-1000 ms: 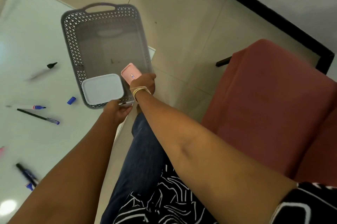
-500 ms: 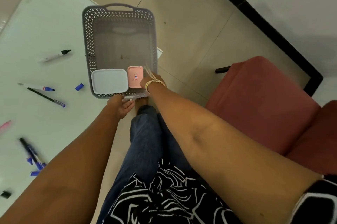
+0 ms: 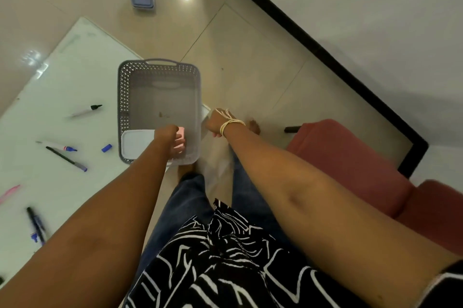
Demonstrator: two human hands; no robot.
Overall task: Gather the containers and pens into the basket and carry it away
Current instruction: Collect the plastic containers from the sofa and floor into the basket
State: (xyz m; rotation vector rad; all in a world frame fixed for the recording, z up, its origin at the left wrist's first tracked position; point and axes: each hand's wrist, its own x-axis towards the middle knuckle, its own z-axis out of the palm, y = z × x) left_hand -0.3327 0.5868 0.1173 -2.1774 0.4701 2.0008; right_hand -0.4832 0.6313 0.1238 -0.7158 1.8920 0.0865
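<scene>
Basket, grey perforated plastic (image 3: 160, 87), on white glass table (image 3: 62, 97); white-lidded container (image 3: 136, 142) and pink case (image 3: 181, 143) inside; left hand (image 3: 166, 133) over them, grip indiscernible; right hand (image 3: 215, 123) clenched, empty; scattered pens (image 3: 66, 158) await gathering.

The far half of the basket (image 3: 160, 97) lies open from above, while its near end is taken up by a white container (image 3: 136, 143), a pink one (image 3: 181, 142) and the left hand (image 3: 166, 132). Pens (image 3: 66, 158) lie scattered on the counter (image 3: 62, 97) to the left with bare glass between them. A red chair (image 3: 350, 170) crowds the right side.
</scene>
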